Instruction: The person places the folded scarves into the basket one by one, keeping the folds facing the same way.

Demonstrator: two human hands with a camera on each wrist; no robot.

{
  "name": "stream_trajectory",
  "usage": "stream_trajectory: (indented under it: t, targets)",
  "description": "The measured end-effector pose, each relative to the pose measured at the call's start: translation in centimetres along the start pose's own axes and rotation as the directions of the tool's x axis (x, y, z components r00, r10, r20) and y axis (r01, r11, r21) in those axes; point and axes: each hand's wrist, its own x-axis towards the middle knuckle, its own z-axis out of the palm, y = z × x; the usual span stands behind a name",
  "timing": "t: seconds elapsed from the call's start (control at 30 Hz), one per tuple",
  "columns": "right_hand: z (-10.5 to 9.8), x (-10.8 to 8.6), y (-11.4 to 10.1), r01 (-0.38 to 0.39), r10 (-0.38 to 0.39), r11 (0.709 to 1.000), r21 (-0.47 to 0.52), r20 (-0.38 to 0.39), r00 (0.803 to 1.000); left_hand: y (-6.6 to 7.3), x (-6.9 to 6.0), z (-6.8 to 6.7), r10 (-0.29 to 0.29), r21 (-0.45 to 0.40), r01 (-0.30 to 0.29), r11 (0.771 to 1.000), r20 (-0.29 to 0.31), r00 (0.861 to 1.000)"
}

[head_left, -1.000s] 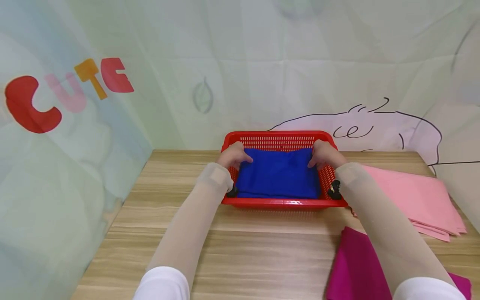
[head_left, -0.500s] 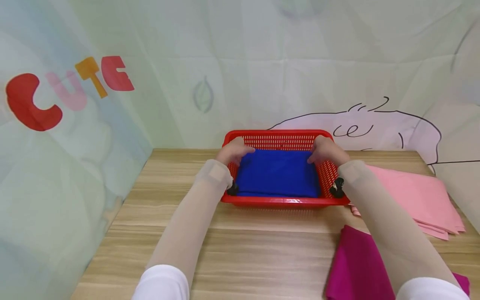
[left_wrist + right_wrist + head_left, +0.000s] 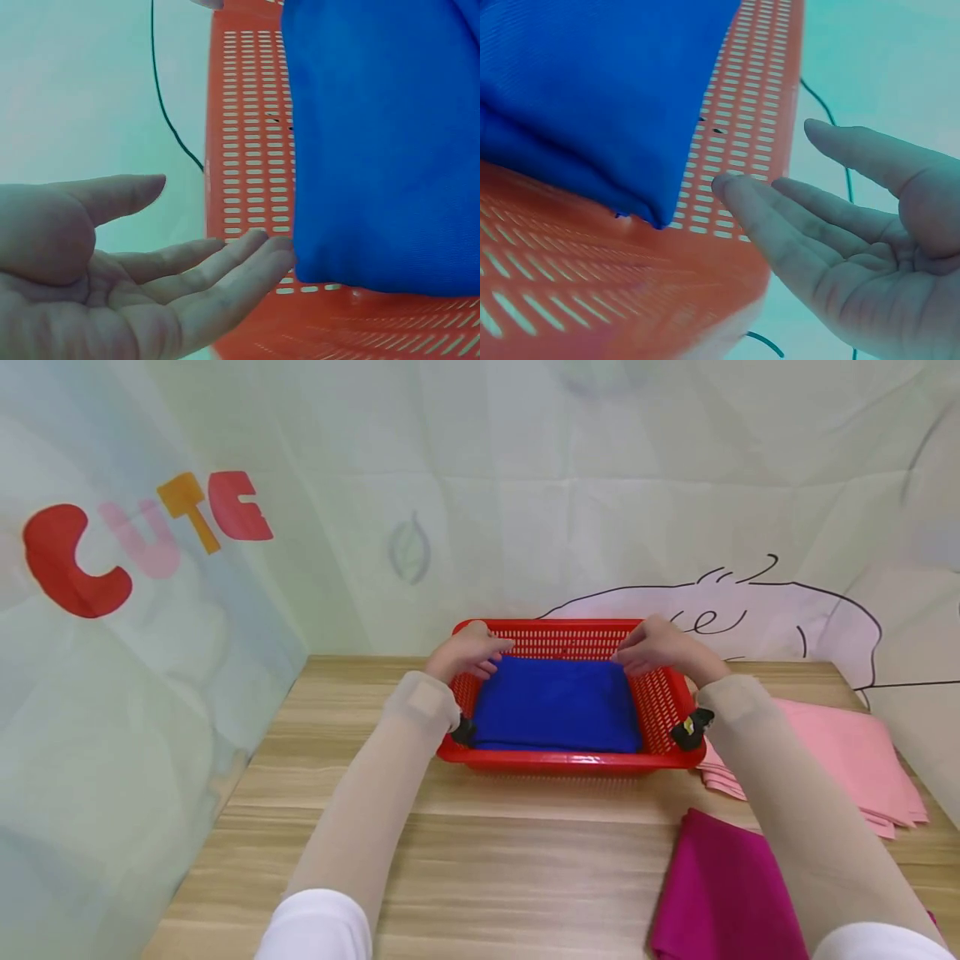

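A folded blue cloth [image 3: 557, 706] lies flat inside a red perforated basket [image 3: 585, 760] on the wooden table. My left hand [image 3: 468, 652] is over the basket's back left corner, its fingers extended near the cloth's edge [image 3: 375, 150] in the left wrist view. Over the back right corner is my right hand [image 3: 663, 650], fingers and thumb apart and holding nothing. The right wrist view shows that hand [image 3: 855, 240] beside the blue cloth [image 3: 607, 97], with a gap between them.
Folded pink cloth [image 3: 847, 752] lies to the right of the basket, partly behind the right forearm. Nearer the front, a magenta cloth [image 3: 720, 885] lies partly under that forearm. A printed curtain [image 3: 360, 510] hangs behind and left of the table [image 3: 480, 868].
Both hands have risen off the blue cloth, and the right one has also moved outward to the right. The blue cloth stays in the basket, its back edge lying flatter.
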Motion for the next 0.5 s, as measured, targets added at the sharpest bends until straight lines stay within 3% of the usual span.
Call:
stream_trajectory:
  t: [0.2,0.5]
  targets:
    - [-0.8,-0.9,-0.1,0.033,-0.031,0.997,0.064,-0.039,0.999,0.7,-0.5,-0.3,0.002,-0.051,0.0,0.999,0.023,1.0]
    - [-1.7,-2.3,0.1,0.075,-0.061,0.983,0.167,-0.088,0.994,1.5,-1.2,-0.5,0.016,-0.016,-0.016,1.0,0.034,0.999]
